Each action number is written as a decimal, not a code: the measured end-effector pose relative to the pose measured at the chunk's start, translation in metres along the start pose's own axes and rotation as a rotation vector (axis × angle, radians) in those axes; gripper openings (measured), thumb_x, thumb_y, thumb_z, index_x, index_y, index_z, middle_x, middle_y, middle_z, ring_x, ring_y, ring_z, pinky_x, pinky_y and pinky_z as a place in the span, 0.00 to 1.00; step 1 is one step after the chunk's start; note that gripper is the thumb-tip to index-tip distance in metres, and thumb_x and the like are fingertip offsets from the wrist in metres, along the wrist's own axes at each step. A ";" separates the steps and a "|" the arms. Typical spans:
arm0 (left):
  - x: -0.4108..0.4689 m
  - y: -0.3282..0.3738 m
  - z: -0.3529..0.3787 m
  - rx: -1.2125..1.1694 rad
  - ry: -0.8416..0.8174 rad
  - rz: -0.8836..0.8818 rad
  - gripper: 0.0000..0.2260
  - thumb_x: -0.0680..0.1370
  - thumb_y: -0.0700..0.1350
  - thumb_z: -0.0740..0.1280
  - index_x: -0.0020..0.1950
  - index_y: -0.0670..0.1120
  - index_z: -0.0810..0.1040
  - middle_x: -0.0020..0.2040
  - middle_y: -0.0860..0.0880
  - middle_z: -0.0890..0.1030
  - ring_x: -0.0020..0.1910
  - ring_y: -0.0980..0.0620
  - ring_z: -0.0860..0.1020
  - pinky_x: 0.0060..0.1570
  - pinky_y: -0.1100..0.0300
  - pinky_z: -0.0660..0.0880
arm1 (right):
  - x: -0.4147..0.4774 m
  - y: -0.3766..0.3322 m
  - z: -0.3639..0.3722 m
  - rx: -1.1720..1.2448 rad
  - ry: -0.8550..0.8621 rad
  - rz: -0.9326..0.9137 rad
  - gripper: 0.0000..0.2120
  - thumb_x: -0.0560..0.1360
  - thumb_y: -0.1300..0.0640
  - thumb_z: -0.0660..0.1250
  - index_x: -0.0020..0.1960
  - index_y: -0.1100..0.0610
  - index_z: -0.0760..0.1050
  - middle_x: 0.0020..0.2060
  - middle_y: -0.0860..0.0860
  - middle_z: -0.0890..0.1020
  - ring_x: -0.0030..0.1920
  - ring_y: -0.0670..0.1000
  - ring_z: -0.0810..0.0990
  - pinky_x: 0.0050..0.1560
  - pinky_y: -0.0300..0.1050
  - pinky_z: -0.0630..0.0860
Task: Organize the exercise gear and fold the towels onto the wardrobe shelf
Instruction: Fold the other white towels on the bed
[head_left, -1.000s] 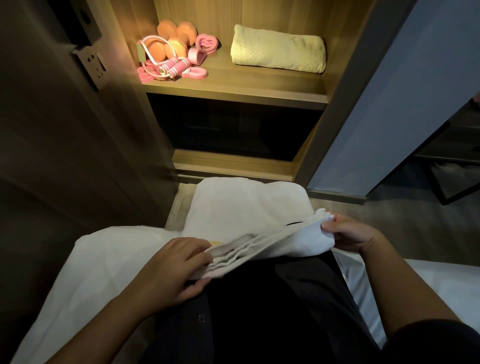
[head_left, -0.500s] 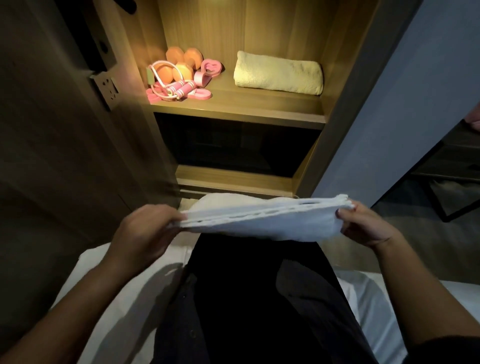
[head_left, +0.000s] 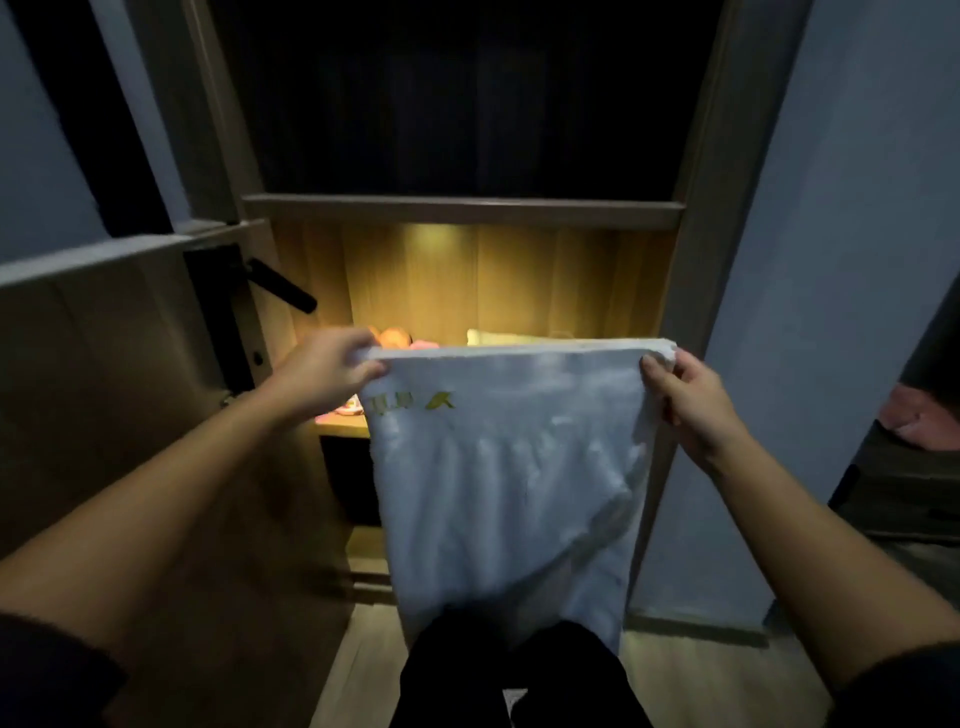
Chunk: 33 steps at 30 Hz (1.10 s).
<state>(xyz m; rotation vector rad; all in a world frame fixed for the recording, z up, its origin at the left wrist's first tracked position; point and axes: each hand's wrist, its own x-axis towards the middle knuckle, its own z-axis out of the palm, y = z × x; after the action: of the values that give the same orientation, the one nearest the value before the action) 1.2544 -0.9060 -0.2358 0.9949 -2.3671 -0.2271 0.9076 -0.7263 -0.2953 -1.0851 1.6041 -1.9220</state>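
Towel (head_left: 509, 467), white with a yellow-green mark near its top, hangs full length, no longer the flat folded bundle of half a second ago; the fold seems to be starting over. Left hand (head_left: 324, 371) at 10 o'clock and right hand (head_left: 685, 400) at 2 o'clock pinch its top corners with curled fingers (head_left: 655, 371). At 12 o'clock behind it, the lit shelf (head_left: 340, 428) holds a yellow towel (head_left: 498, 336) and orange gear (head_left: 395, 338).

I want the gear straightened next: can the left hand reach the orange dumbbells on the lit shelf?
Probably not yet: the left hand pinches a corner of the white towel, so it's busy. The orange dumbbells sit just behind it, apparently unblocked.
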 end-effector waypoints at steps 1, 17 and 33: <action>0.019 0.005 -0.012 -0.156 0.111 -0.024 0.05 0.77 0.46 0.70 0.48 0.45 0.80 0.42 0.48 0.79 0.43 0.49 0.77 0.40 0.56 0.71 | 0.017 -0.019 0.005 -0.020 0.070 -0.079 0.07 0.77 0.51 0.68 0.53 0.53 0.79 0.50 0.55 0.82 0.51 0.54 0.78 0.55 0.56 0.74; 0.147 0.072 -0.059 -0.503 0.818 -0.177 0.17 0.83 0.51 0.59 0.51 0.37 0.73 0.46 0.44 0.76 0.44 0.47 0.72 0.41 0.58 0.63 | 0.115 -0.147 0.052 -0.434 0.456 -0.475 0.14 0.82 0.43 0.55 0.45 0.52 0.67 0.36 0.43 0.73 0.35 0.42 0.71 0.30 0.41 0.63; 0.156 0.064 -0.062 -0.480 0.682 -0.151 0.17 0.82 0.55 0.60 0.45 0.42 0.74 0.42 0.49 0.76 0.43 0.49 0.73 0.40 0.56 0.63 | 0.135 -0.152 0.036 -0.363 0.239 -0.395 0.16 0.83 0.43 0.53 0.51 0.53 0.72 0.43 0.47 0.77 0.43 0.45 0.75 0.39 0.41 0.70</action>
<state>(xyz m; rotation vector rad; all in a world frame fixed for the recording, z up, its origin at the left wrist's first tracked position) 1.1605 -0.9664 -0.0945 0.8389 -1.5261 -0.4133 0.8779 -0.8095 -0.1085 -1.4527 2.0553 -2.1225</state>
